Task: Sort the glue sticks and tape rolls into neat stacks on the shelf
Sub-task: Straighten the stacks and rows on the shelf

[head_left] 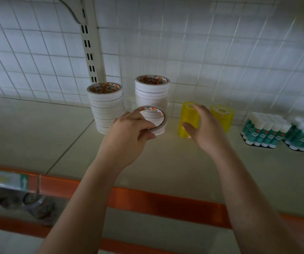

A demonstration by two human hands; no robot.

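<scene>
Hands (129, 131) (203, 125) grip flat white rolls (156, 123), glossy yellow cylinder (187, 121).

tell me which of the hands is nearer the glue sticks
Right. The right hand is wrapped round a yellow tape stack, with the glue sticks off to its right. The left hand holds white tape rolls farther left.

Left hand (129, 132) raised over shelf, fingers curled, pinching small white tape stack (154, 120). Right hand (202, 125) forward, fingers wrapped round yellow tape stack (187, 120). Forearms bare.
</scene>
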